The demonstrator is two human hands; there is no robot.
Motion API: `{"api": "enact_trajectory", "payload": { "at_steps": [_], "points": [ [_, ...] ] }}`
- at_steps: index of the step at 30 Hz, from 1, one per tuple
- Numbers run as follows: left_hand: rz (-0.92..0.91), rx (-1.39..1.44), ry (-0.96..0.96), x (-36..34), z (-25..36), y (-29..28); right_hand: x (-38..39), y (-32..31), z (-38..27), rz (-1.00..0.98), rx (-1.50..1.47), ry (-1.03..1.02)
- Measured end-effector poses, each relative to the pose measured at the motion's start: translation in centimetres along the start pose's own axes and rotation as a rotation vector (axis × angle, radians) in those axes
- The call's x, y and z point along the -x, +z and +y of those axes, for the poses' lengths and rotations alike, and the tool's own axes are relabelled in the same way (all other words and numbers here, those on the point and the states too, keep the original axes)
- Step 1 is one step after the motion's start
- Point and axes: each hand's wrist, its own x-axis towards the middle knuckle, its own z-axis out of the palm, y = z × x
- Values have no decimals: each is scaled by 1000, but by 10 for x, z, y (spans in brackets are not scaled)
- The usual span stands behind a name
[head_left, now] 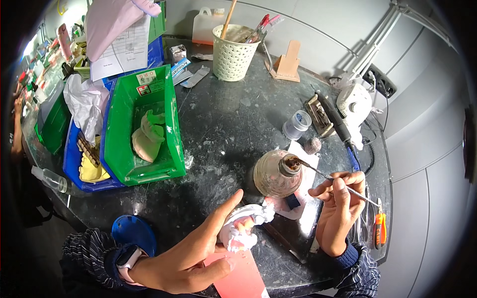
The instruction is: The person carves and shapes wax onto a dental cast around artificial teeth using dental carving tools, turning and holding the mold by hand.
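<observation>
My left hand, index finger stretched out, holds a white, crumbly-edged dental piece with pink and yellowish areas, low over a pink wax sheet. Pinched between the fingers of my right hand is a thin metal wax spatula. Its far end lies at the brown, scorched neck of a round glass spirit burner; no flame can be made out. The burner stands ahead of both hands, partly over a white and pink sheet.
A green bin with a plaster model stands left, beside a blue bin. Farther back is a cream woven basket of tools. A small jar, a corded handpiece and orange-handled pliers lie right.
</observation>
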Motion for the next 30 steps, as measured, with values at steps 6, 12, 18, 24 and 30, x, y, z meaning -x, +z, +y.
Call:
{"api": "enact_trajectory", "payload": {
  "at_steps": [6,12,18,24,30],
  "points": [
    [-69,-136,57,-8,0,3,-5,-4,4,3,-36,17],
    [-33,-298,165,-3,1,7,-3,-4,0,-14,-46,8],
    [-17,-506,338,-7,-1,1,-2,-4,4,4,-27,9],
    [28,-590,429,-8,-4,-1,-2,-1,2,13,-25,12],
    [57,-641,486,-11,0,-2,7,-6,-15,-41,-117,-185]
  ]
}}
